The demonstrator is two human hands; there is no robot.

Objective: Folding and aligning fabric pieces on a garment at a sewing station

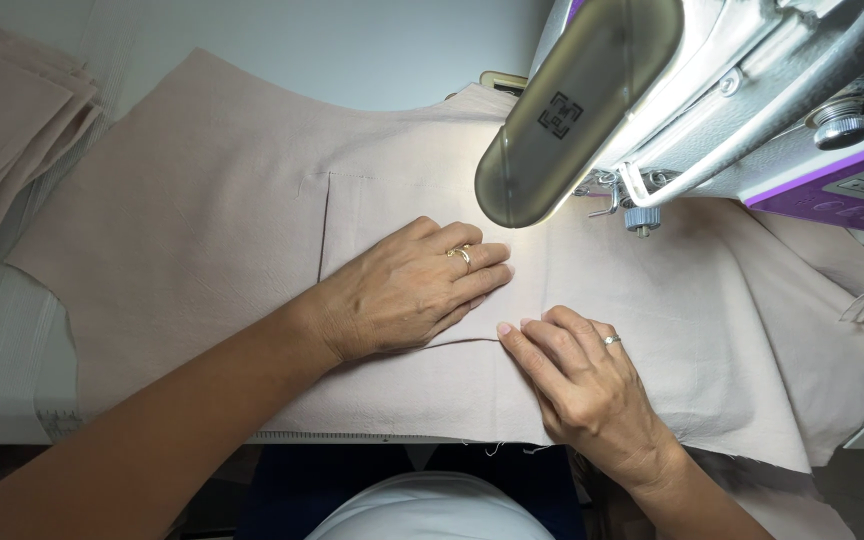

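Note:
A pale beige fabric panel (202, 210) lies spread on the white sewing table, with a smaller patch of the same cloth (372, 215) laid on it. My left hand (407, 290) rests flat on that patch, fingers together, pressing it down; it wears a gold ring. My right hand (577, 375) pinches the patch's lower folded edge (472, 341) between thumb and fingertips, just right of the left hand. Both hands sit in front of the sewing machine's needle area (637, 210).
The grey sewing machine head (652, 90) with its lamp overhangs the top right, and a purple panel (842, 190) is on its side. A stack of cut beige pieces (7, 140) lies at the far left. The table's front edge (152, 435) runs along the bottom.

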